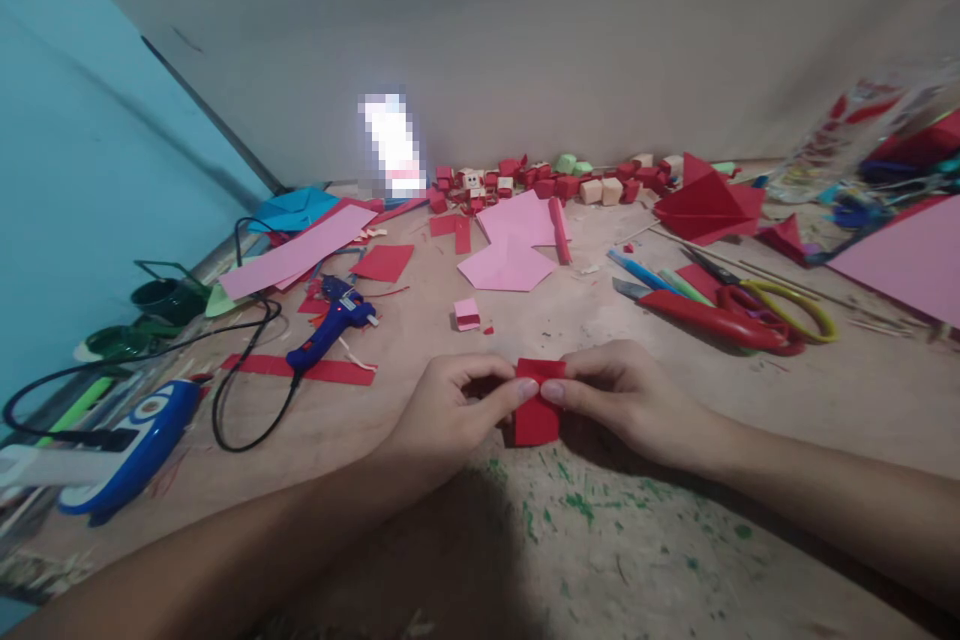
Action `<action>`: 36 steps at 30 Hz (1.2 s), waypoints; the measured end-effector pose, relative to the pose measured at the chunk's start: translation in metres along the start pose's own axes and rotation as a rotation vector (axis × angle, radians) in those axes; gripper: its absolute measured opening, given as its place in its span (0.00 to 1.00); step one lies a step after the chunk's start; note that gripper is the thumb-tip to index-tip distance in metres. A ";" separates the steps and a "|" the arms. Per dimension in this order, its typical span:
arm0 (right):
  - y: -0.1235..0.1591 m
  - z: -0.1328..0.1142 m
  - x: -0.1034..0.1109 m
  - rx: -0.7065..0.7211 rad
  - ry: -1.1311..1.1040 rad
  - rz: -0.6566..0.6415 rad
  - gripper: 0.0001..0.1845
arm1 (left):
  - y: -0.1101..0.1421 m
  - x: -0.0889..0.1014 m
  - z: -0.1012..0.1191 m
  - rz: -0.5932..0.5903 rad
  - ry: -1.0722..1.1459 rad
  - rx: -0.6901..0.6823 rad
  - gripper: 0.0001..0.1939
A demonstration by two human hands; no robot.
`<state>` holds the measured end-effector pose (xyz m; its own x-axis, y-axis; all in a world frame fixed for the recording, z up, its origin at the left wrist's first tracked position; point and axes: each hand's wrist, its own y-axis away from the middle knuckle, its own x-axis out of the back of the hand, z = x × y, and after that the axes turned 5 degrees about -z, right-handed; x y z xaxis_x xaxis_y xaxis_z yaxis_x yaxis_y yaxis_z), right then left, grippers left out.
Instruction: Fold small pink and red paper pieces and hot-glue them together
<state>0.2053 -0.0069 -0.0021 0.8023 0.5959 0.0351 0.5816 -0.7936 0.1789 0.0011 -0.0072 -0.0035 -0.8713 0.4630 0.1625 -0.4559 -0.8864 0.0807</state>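
A small red paper piece (537, 423) is held just above the wooden table, near the middle of the view. My left hand (465, 403) pinches its left side, with the thumb lying on the front face. From the right, my right hand (626, 395) grips it the same way, and the two thumb tips nearly meet. Along its top edge the paper seems folded; the fingers behind it are hidden. Just beyond my hands sits a small pink paper box (466, 315), with a tiny red scrap beside it.
A blue glue gun (330, 330) with a black cord lies left, near a blue and white power strip (139, 450). To the right are a red utility knife (705, 318) and scissors (795, 310). Pink sheets (506, 265) and several small paper cubes (566, 187) lie toward the wall.
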 end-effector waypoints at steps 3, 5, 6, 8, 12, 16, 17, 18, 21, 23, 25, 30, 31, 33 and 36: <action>0.000 -0.001 0.000 0.003 0.008 0.002 0.23 | 0.001 0.000 0.000 0.004 0.004 -0.002 0.13; 0.000 -0.002 -0.001 0.008 0.025 0.021 0.22 | 0.001 0.000 -0.001 0.008 0.002 -0.006 0.12; 0.000 -0.002 -0.001 0.011 0.037 0.034 0.22 | 0.001 0.000 -0.001 0.010 -0.004 -0.008 0.12; -0.001 -0.002 -0.001 0.014 0.046 0.051 0.22 | 0.001 -0.001 -0.001 0.011 -0.016 -0.008 0.12; -0.001 0.001 -0.001 -0.007 -0.053 0.047 0.22 | 0.002 -0.002 -0.001 0.013 -0.024 0.000 0.12; -0.001 -0.001 -0.001 0.031 -0.030 0.053 0.23 | 0.002 -0.002 0.000 0.004 -0.071 -0.003 0.13; -0.001 -0.002 -0.001 0.042 -0.008 0.067 0.22 | 0.002 -0.002 0.000 0.000 -0.079 -0.006 0.13; -0.001 -0.002 -0.001 0.042 -0.001 0.081 0.22 | 0.002 -0.002 0.000 -0.004 -0.084 -0.008 0.13; -0.002 -0.001 -0.003 -0.028 -0.130 0.105 0.20 | 0.002 -0.001 0.001 -0.013 -0.108 -0.011 0.14; -0.001 0.001 -0.004 -0.085 -0.269 0.109 0.21 | 0.002 -0.001 0.002 -0.014 -0.133 -0.015 0.14; 0.000 0.003 -0.005 -0.089 -0.337 0.115 0.22 | 0.003 -0.002 0.003 -0.011 -0.147 -0.027 0.14; 0.002 -0.003 -0.004 0.009 -0.141 0.121 0.18 | 0.005 -0.004 0.005 0.064 -0.176 -0.072 0.14; 0.002 -0.004 -0.004 0.025 -0.112 0.128 0.18 | 0.005 -0.004 0.005 0.075 -0.201 -0.088 0.14; 0.004 -0.007 -0.002 0.052 -0.091 0.141 0.19 | 0.006 -0.004 0.006 0.069 -0.253 -0.119 0.15; 0.005 -0.008 -0.001 0.081 -0.028 0.117 0.22 | 0.006 -0.001 0.009 0.041 -0.259 -0.135 0.11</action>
<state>0.2064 -0.0104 0.0063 0.8680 0.4961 0.0236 0.4920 -0.8654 0.0948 0.0004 -0.0133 0.0061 -0.8220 0.3951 0.4101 -0.4566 -0.8877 -0.0598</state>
